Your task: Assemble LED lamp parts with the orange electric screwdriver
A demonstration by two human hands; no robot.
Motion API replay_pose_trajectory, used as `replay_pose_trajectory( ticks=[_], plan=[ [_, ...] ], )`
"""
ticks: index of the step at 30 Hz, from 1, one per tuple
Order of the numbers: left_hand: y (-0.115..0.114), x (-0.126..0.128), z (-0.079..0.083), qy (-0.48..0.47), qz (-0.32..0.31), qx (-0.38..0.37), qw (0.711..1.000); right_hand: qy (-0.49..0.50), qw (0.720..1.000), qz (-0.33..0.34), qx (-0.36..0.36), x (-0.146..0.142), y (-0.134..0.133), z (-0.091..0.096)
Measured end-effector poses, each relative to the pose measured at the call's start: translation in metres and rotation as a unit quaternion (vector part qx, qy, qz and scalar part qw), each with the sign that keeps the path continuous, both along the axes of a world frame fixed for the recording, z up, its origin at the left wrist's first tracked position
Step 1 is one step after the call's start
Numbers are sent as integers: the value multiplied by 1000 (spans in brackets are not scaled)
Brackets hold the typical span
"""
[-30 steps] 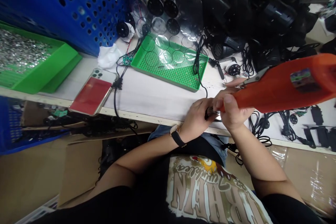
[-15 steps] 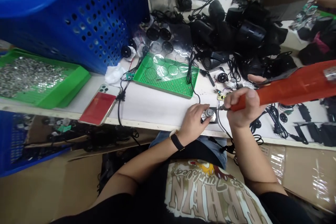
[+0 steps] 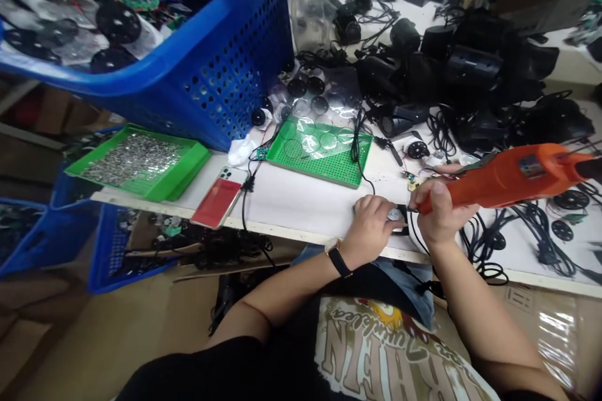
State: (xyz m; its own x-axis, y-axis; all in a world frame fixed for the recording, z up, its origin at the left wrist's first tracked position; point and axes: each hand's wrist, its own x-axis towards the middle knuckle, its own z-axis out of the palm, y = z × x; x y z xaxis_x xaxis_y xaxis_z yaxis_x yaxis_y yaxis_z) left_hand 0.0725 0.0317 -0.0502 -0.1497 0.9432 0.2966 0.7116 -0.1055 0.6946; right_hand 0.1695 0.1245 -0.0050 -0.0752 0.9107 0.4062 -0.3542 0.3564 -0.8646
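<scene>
In my right hand [image 3: 444, 216] is an orange electric screwdriver [image 3: 503, 178], my fingers wrapped round its front end. It lies nearly level, its tip pointing left toward a small silver round part [image 3: 395, 215]. My left hand [image 3: 371, 229] is closed over that part and pins it down at the table's front edge; the fingers hide much of it. Beneath and beside the part shows a dark block [image 3: 402, 225]. Whether the tip touches the part I cannot tell. A thin black cable [image 3: 416, 232] runs down between my hands.
A green tray [image 3: 324, 174] with clear plastic stands behind my left hand. Leftward are a red phone [image 3: 216, 203], a green tray of small metal pieces [image 3: 176, 166] and a large blue basket [image 3: 207, 50]. Black camera housings [image 3: 470, 69] crowd the back; cables [image 3: 508, 225] lie right.
The whole view has shifted, so the table sits further right and lower. My left fingers now cover more of the silver part. The screwdriver remains in my right hand, its tip still beside the part.
</scene>
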Motion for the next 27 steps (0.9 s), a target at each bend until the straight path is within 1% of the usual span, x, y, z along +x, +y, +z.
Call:
replay_pose_trajectory(
  ticks=[3,6,7,8,9,10,11,12,13,14,15,16,17,19,21,23,27],
  plan=[
    [3,-7,5,-88,27,56,994,-4,1000,3,0,-2,0,-1],
    [4,-14,13,-108,29,125,986,-23,1000,1,-10,-3,2,-2],
    [3,-16,15,-124,28,132,983,-32,999,1,-13,-3,2,-2],
    [1,-18,16,-164,29,129,977,-43,999,5,-15,-2,3,-2],
    [-1,-20,17,-234,37,119,964,-56,998,11,-17,-2,4,-1],
    [-4,-21,18,-329,46,101,938,-69,997,18,-17,-1,5,1],
    [-6,-23,18,-437,54,75,895,-83,996,26,-16,0,5,3],
    [-8,-25,19,-542,59,45,837,-95,995,31,-14,1,5,6],
    [-10,-27,20,-631,63,14,773,-101,994,31,-10,2,5,10],
    [-12,-29,23,-698,66,-15,713,-103,994,28,-5,3,5,14],
    [-14,-31,25,-744,70,-38,663,-99,995,23,-1,4,5,18],
    [-15,-33,28,-772,77,-53,628,-91,996,19,3,4,4,22],
    [-16,-35,31,-789,86,-60,605,-81,997,15,6,5,4,25],
    [-19,-37,36,-805,99,-58,582,-66,998,11,15,6,3,30],
    [-21,-38,39,-812,102,-53,573,-61,998,6,22,7,2,32],
    [-24,-38,40,-814,97,-48,571,-64,998,0,27,8,1,32],
    [-27,-38,38,-811,96,-37,575,-64,997,-5,30,7,2,30]
  ],
)
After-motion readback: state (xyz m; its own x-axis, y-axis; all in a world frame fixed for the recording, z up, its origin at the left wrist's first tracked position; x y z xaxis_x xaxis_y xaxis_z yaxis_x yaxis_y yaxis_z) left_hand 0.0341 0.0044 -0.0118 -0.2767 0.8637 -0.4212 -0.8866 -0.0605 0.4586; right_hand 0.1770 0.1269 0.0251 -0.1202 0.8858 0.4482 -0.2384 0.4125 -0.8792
